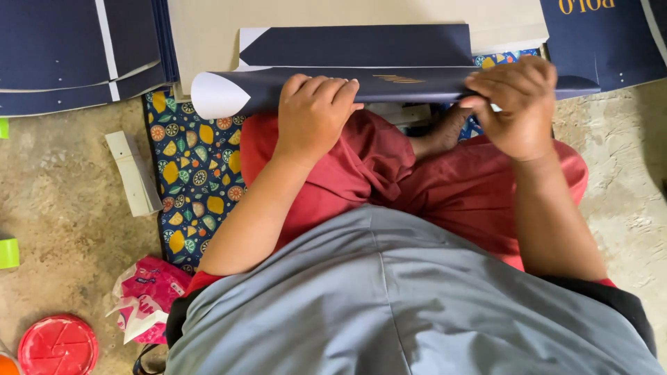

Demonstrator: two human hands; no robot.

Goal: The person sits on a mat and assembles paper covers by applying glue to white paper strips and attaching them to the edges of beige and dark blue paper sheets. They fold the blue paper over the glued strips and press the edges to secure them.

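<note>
**Two hands on a folded navy sheet**

One navy card sheet (389, 82), curled white at its 9 o'clock end, lies across the lap. Left hand (313, 114) presses it, fingers curled narrow; right hand (517, 104) pinches its 3 o'clock edge. Patterned mat (198, 173) beneath; red lid (57, 345) at 8 o'clock.

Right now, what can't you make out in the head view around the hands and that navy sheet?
- Left hand: fingertips curl over the navy sheet, so its grip is hidden.
- Right hand: fingers cover the sheet's fold there.
- Stack of navy sheets: cut off by the top and left edges.
- Green object: cut by the left edge, kind unclear.
- Red lid: partly cut off at the bottom.
</note>
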